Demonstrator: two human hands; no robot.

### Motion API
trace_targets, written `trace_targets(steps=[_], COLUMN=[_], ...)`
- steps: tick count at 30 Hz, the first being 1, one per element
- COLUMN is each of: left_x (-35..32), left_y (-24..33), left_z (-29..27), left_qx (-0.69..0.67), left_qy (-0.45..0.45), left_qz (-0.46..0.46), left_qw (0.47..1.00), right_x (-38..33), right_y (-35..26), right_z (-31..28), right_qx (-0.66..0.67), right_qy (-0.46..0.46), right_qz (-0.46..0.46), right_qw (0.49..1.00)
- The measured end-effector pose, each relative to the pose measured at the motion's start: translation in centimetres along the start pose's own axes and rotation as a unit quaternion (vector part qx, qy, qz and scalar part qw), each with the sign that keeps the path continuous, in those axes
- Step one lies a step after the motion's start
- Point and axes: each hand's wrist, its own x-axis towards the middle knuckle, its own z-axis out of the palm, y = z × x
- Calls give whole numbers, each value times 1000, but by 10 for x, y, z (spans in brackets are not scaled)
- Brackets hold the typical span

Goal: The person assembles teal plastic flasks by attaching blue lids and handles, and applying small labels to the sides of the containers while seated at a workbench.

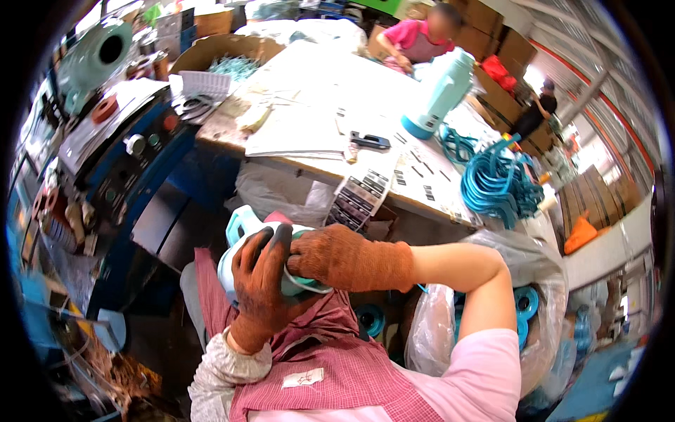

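A light teal jug (242, 222) with a loop handle rests on my lap, mostly hidden beneath my hands. My left hand (261, 285), in a brown work glove with dark fingertips, lies over its near side and grips it. Just beside it, my right hand (327, 257), in the same kind of glove, is closed against the jug's top. A thin pale curved strip (306, 283) shows below the right hand's fingers. What the right fingers pinch is hidden.
On the white worktable (316, 91) stand a teal thermos jug (439, 95), a bundle of teal straps (492, 179), a black stapler (370, 141) and printed sheets (358, 197). A plastic-lined bin (439, 330) with teal rings is at my right. A blue machine (137, 165) stands left; a co-worker (422, 39) sits opposite.
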Motion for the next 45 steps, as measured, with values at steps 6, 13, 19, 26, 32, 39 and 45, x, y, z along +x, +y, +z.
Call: trace_targets(steps=[6, 13, 19, 26, 32, 39, 45], left_x=[-16, 40, 146, 159, 77, 29, -22], left_y=[7, 3, 25, -36, -105, -120, -151], left_z=[11, -65, -98, 0, 49, 57, 19], left_qx=[-6, -111, -399, -453, -444, -406, -339], left_qy=[-52, -90, -195, -174, -229, -242, -112], left_qz=[72, 88, 225, 13, -292, -403, -407], left_qw=[996, 986, 867, 874, 815, 784, 841], right_x=[-22, -50, -23, -210, -280, -283, -185], right_y=[14, 46, 65, 111, 204, 383, 312], right_z=[-2, -30, 22, 10, -2, -16, 67], right_qx=[129, 298, 333, 362, 40, -211, -275], right_qy=[-94, 303, 363, 718, 824, 675, 409], right_qz=[-98, -88, 24, 158, 330, 458, 378], right_qw=[982, 901, 870, 572, 459, 539, 784])
